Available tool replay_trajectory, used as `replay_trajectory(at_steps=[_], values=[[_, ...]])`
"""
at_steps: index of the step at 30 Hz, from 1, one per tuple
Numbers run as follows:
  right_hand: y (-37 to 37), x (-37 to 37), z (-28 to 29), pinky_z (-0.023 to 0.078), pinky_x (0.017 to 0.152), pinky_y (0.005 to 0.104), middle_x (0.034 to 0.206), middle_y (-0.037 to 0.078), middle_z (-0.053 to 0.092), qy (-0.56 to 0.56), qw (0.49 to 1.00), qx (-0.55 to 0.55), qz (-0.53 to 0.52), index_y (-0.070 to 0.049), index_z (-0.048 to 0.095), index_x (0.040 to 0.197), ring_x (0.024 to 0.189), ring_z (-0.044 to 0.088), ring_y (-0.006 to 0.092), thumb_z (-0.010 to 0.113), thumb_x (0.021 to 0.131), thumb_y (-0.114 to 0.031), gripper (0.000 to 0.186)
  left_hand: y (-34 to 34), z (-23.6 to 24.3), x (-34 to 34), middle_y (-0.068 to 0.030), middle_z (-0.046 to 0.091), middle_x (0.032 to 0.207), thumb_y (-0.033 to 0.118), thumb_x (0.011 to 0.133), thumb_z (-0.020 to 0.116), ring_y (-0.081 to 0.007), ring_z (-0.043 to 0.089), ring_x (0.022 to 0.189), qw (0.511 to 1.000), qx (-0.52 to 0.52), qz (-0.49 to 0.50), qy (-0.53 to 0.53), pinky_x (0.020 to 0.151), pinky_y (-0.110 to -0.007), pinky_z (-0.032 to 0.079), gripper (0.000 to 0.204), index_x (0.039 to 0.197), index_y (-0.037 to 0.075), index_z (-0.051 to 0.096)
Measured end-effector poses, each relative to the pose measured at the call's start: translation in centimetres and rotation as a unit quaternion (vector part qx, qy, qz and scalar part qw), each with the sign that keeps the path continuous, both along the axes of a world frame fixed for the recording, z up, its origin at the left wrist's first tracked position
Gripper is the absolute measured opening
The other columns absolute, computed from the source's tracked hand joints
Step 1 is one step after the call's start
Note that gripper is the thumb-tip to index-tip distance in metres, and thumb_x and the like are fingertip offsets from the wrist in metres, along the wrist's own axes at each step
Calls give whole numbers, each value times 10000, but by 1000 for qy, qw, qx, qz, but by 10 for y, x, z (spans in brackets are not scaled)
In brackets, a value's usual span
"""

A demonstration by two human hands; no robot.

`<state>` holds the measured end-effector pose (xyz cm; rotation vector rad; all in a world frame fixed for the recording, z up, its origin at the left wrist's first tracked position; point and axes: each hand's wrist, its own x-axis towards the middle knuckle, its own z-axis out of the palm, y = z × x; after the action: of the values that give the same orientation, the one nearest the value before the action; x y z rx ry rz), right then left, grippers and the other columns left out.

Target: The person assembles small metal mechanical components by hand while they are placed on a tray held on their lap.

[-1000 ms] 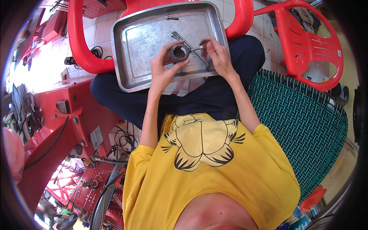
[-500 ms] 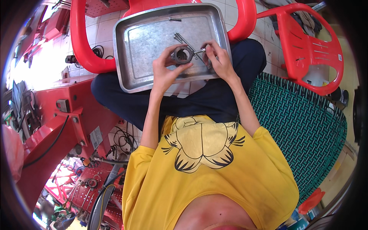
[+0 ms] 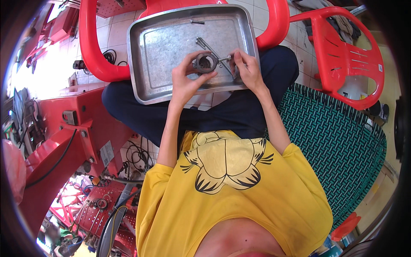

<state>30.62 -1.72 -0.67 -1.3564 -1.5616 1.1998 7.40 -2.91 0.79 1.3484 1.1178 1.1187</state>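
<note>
Above a grey metal tray, my left hand grips a dark ring-shaped metal part between thumb and fingers, its round opening facing up. My right hand pinches the outer end of a shiny bolt, whose other end meets the ring's right side. How far the bolt sits in the ring cannot be made out. Several long thin bolts lie in the tray just beyond and under the hands. A single short bolt rests near the tray's far wall.
The tray sits on a red plastic chair, between its arms, in front of my crossed legs. Another red chair stands at the right, near a green woven seat. Red metal machinery and black cables are on the left.
Both hands and the ring part hold nearly the same place. The right fingers have shifted slightly on the bolt's end, and the view has moved a little.
</note>
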Motion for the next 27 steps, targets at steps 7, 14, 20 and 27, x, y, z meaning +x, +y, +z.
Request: replay_trajectory(at_steps=[7,14,20,27], values=[[0,-3,7,475,645,303,688,43,621,17,1000,-21,3,-14,677,1030,629,596,112,539,1138,-365,393,0,-2,-2,-76,776,1222,61,796,911,-156,760,1057,1000,12,-7,17,896,-316,626,573,1325,42,691],[0,0,3,480,648,298,697,52,626,37,999,-5,-5,-22,692,1082,664,612,110,546,1133,-318,334,0,-7,-2,-91,774,1219,56,813,898,-167,762,1065,999,30,-8,23,913,-317,618,585,1346,32,656],[1,-7,15,470,634,293,700,38,636,14,999,39,0,-16,664,1053,651,615,108,607,1104,-299,293,-1,-8,1,-96,768,1220,35,822,885,-167,762,1056,999,27,-3,20,906,-318,619,577,1348,34,647],[0,-9,9,468,605,286,762,51,718,8,996,88,0,-57,675,1078,644,659,121,730,1027,-221,180,-1,-10,0,-86,747,1270,9,841,861,-163,742,1084,1000,8,-5,-11,952,-329,607,597,1383,43,612]])
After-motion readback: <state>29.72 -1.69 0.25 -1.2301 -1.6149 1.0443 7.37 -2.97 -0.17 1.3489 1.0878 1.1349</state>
